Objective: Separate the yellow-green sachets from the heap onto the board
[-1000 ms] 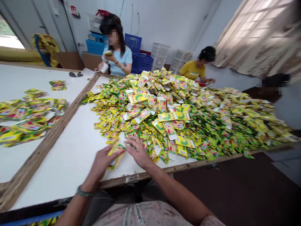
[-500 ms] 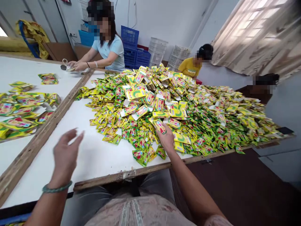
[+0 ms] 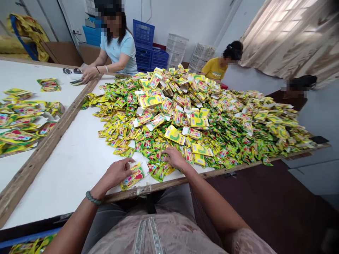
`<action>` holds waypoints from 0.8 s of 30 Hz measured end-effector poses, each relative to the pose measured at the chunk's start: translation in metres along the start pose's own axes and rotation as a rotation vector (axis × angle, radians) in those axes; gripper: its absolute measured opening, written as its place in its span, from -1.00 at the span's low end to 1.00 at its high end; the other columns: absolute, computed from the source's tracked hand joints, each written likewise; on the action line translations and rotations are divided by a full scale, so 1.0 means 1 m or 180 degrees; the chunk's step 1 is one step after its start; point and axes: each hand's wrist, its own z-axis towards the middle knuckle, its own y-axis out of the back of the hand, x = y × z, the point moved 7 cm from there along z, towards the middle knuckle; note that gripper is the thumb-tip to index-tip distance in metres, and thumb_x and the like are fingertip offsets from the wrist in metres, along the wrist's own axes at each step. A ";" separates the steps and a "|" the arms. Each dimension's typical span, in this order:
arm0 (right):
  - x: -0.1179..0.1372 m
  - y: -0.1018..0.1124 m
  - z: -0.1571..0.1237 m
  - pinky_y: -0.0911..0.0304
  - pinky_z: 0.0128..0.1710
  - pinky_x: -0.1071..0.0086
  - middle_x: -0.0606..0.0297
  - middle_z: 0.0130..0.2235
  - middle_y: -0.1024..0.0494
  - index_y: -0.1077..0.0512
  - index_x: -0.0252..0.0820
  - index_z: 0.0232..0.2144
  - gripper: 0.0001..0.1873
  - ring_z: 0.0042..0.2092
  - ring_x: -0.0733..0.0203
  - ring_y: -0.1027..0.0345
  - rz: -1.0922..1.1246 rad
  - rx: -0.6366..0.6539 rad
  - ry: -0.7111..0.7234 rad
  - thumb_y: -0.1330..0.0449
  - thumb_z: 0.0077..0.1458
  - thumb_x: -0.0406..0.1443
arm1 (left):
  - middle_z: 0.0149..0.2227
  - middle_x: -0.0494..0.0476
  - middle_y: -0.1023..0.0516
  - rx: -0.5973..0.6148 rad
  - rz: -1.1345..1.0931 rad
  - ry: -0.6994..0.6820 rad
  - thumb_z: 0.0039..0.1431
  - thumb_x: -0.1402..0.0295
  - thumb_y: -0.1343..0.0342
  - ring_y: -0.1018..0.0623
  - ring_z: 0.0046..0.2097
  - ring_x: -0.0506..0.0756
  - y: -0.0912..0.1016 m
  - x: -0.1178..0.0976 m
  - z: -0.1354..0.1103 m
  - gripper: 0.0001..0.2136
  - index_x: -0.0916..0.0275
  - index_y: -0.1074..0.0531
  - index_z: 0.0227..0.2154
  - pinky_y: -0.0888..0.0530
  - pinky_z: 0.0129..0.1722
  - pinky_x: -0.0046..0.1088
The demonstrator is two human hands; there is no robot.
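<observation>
A big heap of small yellow and green sachets [image 3: 201, 113] covers the white table [image 3: 76, 162], with several flat printed cartons lying on top. My left hand [image 3: 116, 173] is closed on a flat yellow carton [image 3: 134, 176] near the table's front edge. My right hand [image 3: 173, 157] rests on the near edge of the heap with its fingers curled over a few sachets. A green bead bracelet [image 3: 93, 198] sits on my left wrist.
A second white table [image 3: 23, 76] at the left holds stacked yellow cartons [image 3: 23, 121]. One person in a light blue shirt [image 3: 116, 49] sits at the far side with hands on the left table; another in yellow [image 3: 215, 68] sits beyond the heap. Blue and white crates [image 3: 150, 49] stand by the wall.
My left hand came back from the open air at the left and now holds a carton at the front edge. My right hand drew back toward me along the heap's edge.
</observation>
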 end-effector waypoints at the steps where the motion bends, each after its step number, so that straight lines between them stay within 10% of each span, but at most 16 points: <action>1: -0.007 -0.003 0.002 -0.15 -0.20 0.31 0.16 -0.26 -0.51 -0.51 -0.17 -0.29 -0.78 -0.17 0.06 -0.31 -0.0201 0.0097 -0.0030 -0.28 -0.09 -0.34 | -0.56 0.00 -0.42 0.0039 0.0093 0.0054 -0.14 0.11 -0.16 -0.39 -0.50 0.09 -0.001 0.004 0.000 -0.59 0.19 -0.48 -0.21 -0.17 -0.52 -0.47; 4: -0.016 -0.008 0.004 -0.12 -0.27 0.34 0.14 -0.35 -0.49 -0.49 -0.20 -0.38 -0.81 -0.22 0.06 -0.28 -0.0492 0.0164 -0.0089 -0.31 -0.14 -0.30 | -0.48 0.07 -0.45 0.0034 0.0514 0.0129 -0.13 0.10 -0.14 -0.43 -0.43 0.13 0.000 0.006 -0.003 -0.60 0.22 -0.48 -0.22 -0.23 -0.47 -0.45; 10: -0.015 0.019 -0.012 -0.09 -0.32 0.40 0.28 -0.40 -0.41 -0.35 -0.20 -0.44 -0.86 -0.32 0.21 -0.22 0.0319 -0.0738 -0.0395 -0.20 -0.02 -0.24 | -0.27 0.21 -0.48 -0.1188 0.0780 -0.0109 0.00 0.07 -0.05 -0.45 -0.21 0.19 0.017 -0.034 -0.011 -0.63 0.26 -0.44 -0.27 -0.33 -0.24 -0.36; 16: 0.034 0.007 -0.023 -0.13 -0.39 0.45 0.38 -0.44 -0.39 -0.34 -0.18 -0.43 -0.72 -0.39 0.30 -0.22 0.2008 -0.0334 -0.0058 -0.30 -0.20 -0.18 | -0.53 0.04 -0.46 -0.0285 -0.1159 -0.0461 0.00 0.09 -0.08 -0.42 -0.46 0.04 -0.036 -0.072 0.016 -0.70 0.26 -0.42 -0.46 -0.29 -0.46 -0.49; 24: 0.012 -0.016 -0.047 -0.15 -0.49 0.48 0.39 -0.50 -0.39 -0.38 -0.22 -0.43 -0.68 -0.50 0.37 -0.20 0.3778 -0.0180 -0.1035 -0.21 -0.07 -0.07 | -0.63 -0.06 -0.28 -0.0677 -0.1357 -0.0356 0.04 0.20 -0.06 -0.25 -0.55 -0.03 -0.058 -0.073 0.021 -0.75 0.25 -0.31 -0.61 -0.18 -0.53 -0.53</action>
